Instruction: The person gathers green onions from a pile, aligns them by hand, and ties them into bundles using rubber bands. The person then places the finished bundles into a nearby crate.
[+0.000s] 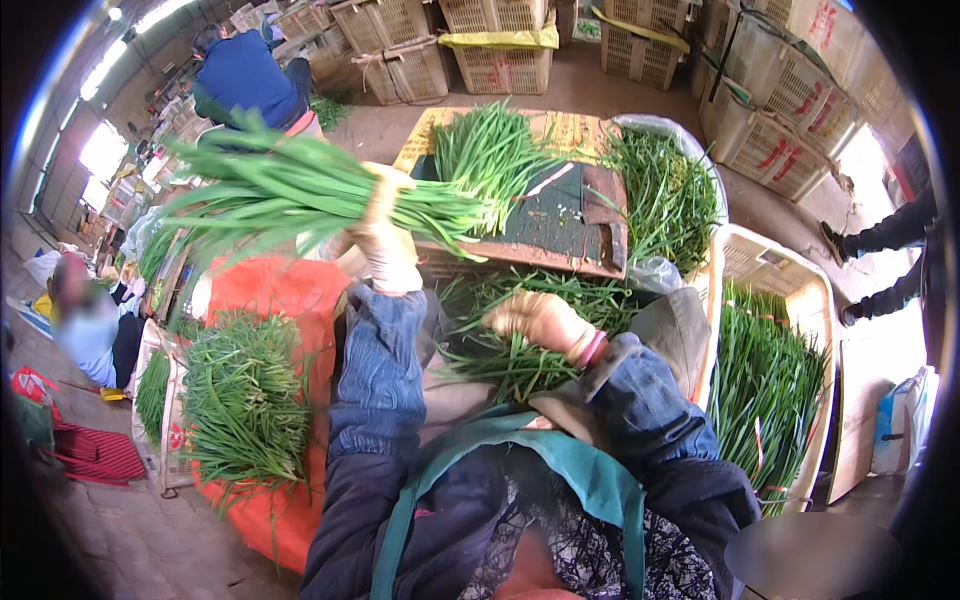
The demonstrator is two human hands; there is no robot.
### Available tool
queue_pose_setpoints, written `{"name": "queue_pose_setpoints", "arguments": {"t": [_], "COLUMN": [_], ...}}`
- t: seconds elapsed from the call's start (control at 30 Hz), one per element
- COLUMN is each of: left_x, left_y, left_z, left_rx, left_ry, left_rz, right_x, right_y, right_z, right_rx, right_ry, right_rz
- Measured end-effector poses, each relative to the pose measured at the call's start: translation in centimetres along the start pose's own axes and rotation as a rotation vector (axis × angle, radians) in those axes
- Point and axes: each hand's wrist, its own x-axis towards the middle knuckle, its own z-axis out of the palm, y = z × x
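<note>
My left hand (386,240), in a pale glove, grips a thick bunch of long green chives (285,184). The leaf ends fan out to the left and blur. Its pale stem ends point right, over the near edge of a board (559,217) with a dark mat. Another pile of chives (487,154) lies on that board. Above my lap is my right hand (544,322), also gloved and blurred, with bands at the wrist. Loose chive leaves (517,364) lie beneath it; whether its fingers hold anything is unclear.
Loose chives (244,397) rest on orange sheeting (322,300) at left. A plastic crate (821,285) of tied chives stands at right, near a lined container of leaves (664,187). Stacked crates (502,67) stand behind. People sit at left; someone's legs (889,232) show at right.
</note>
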Motion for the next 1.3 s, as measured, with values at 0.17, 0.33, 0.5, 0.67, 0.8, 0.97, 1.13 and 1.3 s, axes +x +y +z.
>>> {"name": "queue_pose_setpoints", "arguments": {"t": [0.17,0.33,0.5,0.67,0.8,0.97,1.13,1.3], "left_x": [-2.0,-9.0,-10.5,-5.8,-5.6,-7.6,-8.5,-9.5], "left_y": [-0.1,0.5,5.3,5.8,1.8,1.2,-0.5,-1.0], "left_z": [4.0,4.8,5.4,0.2,-4.1,-0.5,-0.6,-0.1], "left_rx": [0.415,0.531,0.503,-0.086,-0.186,-0.603,-0.569,-0.34], "left_ry": [-1.135,-1.64,-1.717,-1.355,-0.369,-0.467,-0.215,-0.179], "left_rz": [0.553,0.834,0.512,-0.076,-0.561,-0.88,-0.954,-0.891], "right_x": [1.6,1.1,-1.5,-2.3,-2.4,-1.6,-2.0,-1.1], "right_y": [0.0,0.8,-3.4,-4.0,-4.9,-4.7,-2.9,-6.8], "right_z": [-5.0,-4.6,-4.2,-3.9,-3.0,-1.9,-2.7,-1.1], "right_rx": [1.021,1.141,0.972,0.908,0.958,0.757,0.271,-0.137], "right_ry": [-0.042,-0.053,0.058,0.123,0.032,-0.151,0.178,0.432], "right_rz": [0.015,-0.006,-0.012,-0.109,-0.104,-0.026,-0.164,0.101]}}
